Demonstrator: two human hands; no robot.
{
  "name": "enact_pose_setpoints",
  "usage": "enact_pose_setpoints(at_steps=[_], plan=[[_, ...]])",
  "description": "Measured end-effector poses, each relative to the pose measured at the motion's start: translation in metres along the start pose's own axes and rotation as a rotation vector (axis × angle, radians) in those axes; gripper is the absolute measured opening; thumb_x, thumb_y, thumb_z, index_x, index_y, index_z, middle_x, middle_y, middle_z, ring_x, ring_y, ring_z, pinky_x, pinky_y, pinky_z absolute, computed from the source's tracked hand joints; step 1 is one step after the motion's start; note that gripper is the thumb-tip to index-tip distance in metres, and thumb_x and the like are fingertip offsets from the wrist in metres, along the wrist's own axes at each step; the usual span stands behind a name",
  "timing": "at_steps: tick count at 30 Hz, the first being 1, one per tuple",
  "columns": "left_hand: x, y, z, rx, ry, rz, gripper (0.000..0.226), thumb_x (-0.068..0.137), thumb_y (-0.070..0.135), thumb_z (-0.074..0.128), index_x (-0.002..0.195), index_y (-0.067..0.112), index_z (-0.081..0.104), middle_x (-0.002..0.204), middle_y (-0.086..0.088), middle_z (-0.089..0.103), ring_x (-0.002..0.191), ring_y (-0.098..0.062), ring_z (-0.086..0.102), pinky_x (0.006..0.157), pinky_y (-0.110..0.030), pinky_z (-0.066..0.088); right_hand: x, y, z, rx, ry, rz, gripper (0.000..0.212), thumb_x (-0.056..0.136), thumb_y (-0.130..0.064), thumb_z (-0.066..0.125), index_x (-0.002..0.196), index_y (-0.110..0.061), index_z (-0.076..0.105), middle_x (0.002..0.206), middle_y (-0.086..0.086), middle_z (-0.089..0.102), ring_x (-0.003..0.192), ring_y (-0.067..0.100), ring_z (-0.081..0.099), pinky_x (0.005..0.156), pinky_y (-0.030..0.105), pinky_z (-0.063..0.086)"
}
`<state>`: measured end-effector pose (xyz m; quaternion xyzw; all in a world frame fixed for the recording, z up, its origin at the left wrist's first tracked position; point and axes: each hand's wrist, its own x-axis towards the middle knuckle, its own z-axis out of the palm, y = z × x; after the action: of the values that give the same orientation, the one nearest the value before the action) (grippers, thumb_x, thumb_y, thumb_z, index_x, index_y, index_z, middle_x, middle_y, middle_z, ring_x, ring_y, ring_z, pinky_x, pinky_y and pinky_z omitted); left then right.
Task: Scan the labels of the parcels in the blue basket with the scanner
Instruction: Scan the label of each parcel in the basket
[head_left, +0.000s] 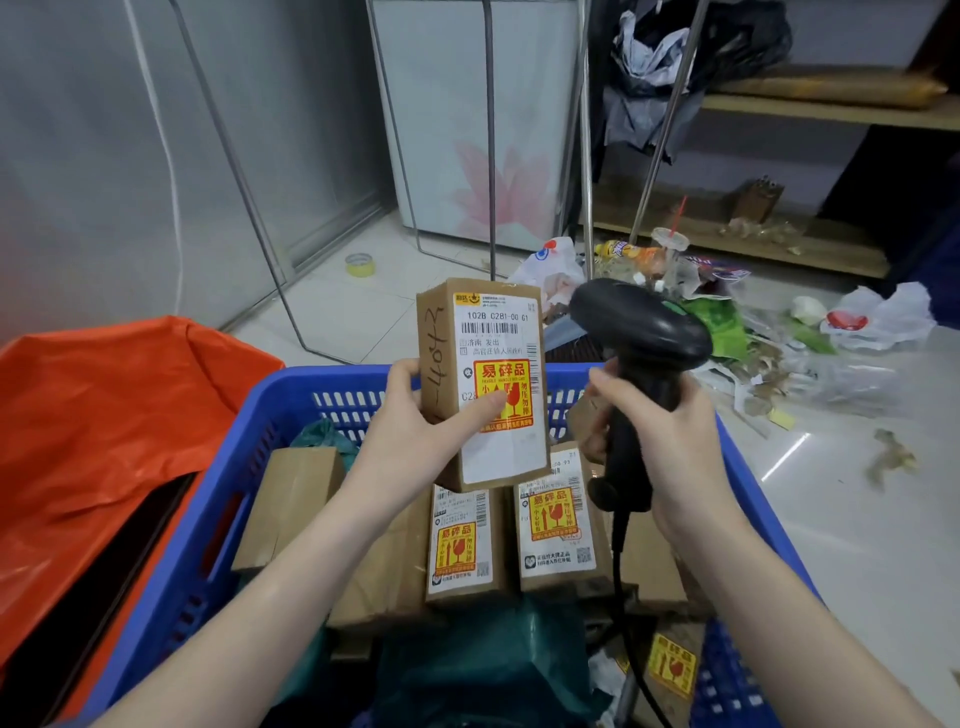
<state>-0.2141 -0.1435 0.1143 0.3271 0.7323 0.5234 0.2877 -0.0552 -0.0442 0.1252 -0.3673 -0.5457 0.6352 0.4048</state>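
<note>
While held above the blue basket (249, 467):
Left hand (415, 431): grips upright labelled parcel (483, 384).
Right hand (670, 441): clasps black scanner (641, 332) just beside it.

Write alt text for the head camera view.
A left hand holds a labelled cardboard parcel upright above a blue basket of parcels, while the right hand grips a black scanner beside it.
</note>
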Motion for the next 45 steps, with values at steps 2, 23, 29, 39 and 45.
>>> enact_pose_setpoints(at_steps=[2,23,29,39,45], plan=[[0.000,0.001,-0.004,-0.002,0.021,0.017,0.068,0.063,0.051,0.071,0.117,0.028,0.038,0.101,0.008,0.070,0.085,-0.007,0.070,0.072,-0.028,0.056,0.001,-0.004,-0.004,0.103,-0.002,0.029,0.017,0.082,-0.019,0.067,0.092,-0.008,0.060,0.066,0.009,0.062,0.048,0.019,0.051,0.048,0.029,0.044],[0.000,0.002,-0.001,0.162,0.184,0.150,0.055,0.072,0.047,0.070,0.110,0.032,0.034,0.095,0.022,0.056,0.099,-0.011,0.062,0.072,-0.025,0.055,-0.012,-0.021,-0.007,0.060,-0.351,0.161,0.033,0.078,-0.036,0.067,0.076,-0.006,0.054,0.057,0.015,0.059,0.036,0.019,0.046,0.039,0.022,0.039],[0.000,-0.001,0.000,0.168,0.188,0.157,0.056,0.071,0.048,0.070,0.111,0.032,0.034,0.101,0.017,0.058,0.099,-0.013,0.062,0.069,-0.022,0.054,-0.013,-0.023,-0.006,0.026,-0.350,0.192,0.032,0.073,-0.038,0.064,0.075,-0.008,0.052,0.057,0.014,0.060,0.037,0.018,0.045,0.040,0.022,0.039],[0.000,-0.001,0.000,0.174,0.191,0.155,0.056,0.071,0.049,0.070,0.111,0.031,0.035,0.104,0.014,0.060,0.101,-0.013,0.062,0.072,-0.025,0.055,-0.013,-0.022,-0.008,0.015,-0.374,0.182,0.033,0.085,-0.033,0.059,0.074,-0.003,0.051,0.051,0.010,0.057,0.038,0.017,0.045,0.041,0.023,0.039],[0.001,-0.003,-0.001,0.153,0.184,0.158,0.058,0.072,0.049,0.069,0.116,0.029,0.037,0.112,0.010,0.063,0.102,-0.014,0.063,0.071,-0.024,0.056,-0.011,-0.022,-0.007,0.054,-0.323,0.187,0.031,0.074,-0.037,0.065,0.075,-0.008,0.053,0.057,0.014,0.059,0.037,0.019,0.046,0.039,0.024,0.039]])
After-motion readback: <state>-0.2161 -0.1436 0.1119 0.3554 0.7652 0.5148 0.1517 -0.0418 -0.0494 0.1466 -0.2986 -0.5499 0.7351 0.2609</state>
